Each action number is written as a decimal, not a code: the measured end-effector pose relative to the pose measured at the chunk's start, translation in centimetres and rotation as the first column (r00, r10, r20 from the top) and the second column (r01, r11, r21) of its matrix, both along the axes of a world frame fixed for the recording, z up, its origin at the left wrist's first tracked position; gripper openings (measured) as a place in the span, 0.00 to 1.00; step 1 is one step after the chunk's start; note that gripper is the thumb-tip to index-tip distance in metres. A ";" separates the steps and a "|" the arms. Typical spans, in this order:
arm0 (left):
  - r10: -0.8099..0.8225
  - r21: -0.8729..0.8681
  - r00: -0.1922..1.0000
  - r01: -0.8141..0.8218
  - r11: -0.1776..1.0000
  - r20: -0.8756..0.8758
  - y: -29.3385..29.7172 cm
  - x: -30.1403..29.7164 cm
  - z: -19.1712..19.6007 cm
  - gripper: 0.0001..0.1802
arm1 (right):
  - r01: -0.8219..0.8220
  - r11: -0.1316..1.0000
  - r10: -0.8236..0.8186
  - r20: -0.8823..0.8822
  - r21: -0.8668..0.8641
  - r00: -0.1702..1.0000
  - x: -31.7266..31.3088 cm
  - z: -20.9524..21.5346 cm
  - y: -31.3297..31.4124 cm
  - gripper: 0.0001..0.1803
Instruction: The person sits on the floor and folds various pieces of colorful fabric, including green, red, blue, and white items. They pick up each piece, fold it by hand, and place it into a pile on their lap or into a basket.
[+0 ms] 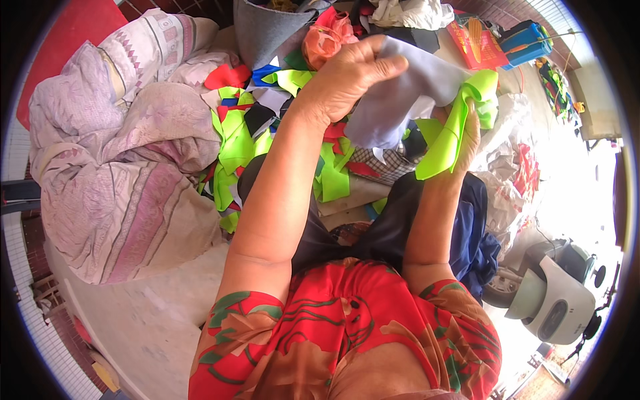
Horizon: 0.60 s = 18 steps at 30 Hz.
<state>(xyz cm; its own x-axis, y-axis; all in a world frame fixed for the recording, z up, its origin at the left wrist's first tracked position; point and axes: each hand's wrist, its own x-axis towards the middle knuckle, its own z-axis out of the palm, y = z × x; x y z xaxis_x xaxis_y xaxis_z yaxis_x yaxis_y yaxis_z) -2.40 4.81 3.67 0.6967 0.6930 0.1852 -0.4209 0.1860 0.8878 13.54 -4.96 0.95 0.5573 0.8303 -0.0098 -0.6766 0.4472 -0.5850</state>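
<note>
My left hand [350,75] pinches the upper edge of a pale grey cloth piece [390,110] between thumb and fingers, and the cloth hangs down from it. Across from it, my right hand [472,137] has a neon yellow-green cloth piece [445,143] draped over it, which hides most of the fingers. The grey cloth stretches over toward the right hand; whether that hand also grips it is hidden. Below both hands lies a heap of cloth scraps [235,143] in neon green, red, blue, black and grey.
Large bundles in patterned pale cloth [127,180] fill the left side. A grey fabric bin [267,33] stands beyond the scraps. White plastic bags [510,133], a red box [475,43] and a blue container [525,43] are at the right. A grey-white scooter [557,300] stands lower right.
</note>
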 end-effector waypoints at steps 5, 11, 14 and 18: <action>0.144 -0.103 0.978 -0.129 0.986 0.152 1.2 -0.3 -0.8 0.13 | -0.067 0.981 0.057 0.060 0.183 0.997 1.9 -0.3 -1.4 0.19; 0.142 0.015 0.986 -0.144 0.989 0.090 0.9 0.0 -1.1 0.17 | -0.118 0.992 0.086 0.416 0.052 0.905 -1.3 0.5 -0.6 0.29; 0.119 0.068 0.989 -0.125 0.990 0.083 0.3 0.4 -0.9 0.19 | -0.058 0.989 0.109 0.408 -0.133 0.906 -3.0 0.1 -1.0 0.28; 0.240 0.184 0.970 -0.232 0.955 -0.024 -0.2 0.0 0.3 0.14 | -0.060 0.986 0.110 0.344 -0.152 0.933 -1.8 -1.2 -0.5 0.24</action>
<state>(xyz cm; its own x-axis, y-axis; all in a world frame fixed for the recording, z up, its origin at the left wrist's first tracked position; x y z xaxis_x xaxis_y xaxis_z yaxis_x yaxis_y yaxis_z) -2.43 4.57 3.96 0.5278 0.7973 0.2929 -0.3924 -0.0770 0.9166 11.73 -5.41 -0.27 0.4734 0.8791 0.0560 -0.4496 0.2958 -0.8428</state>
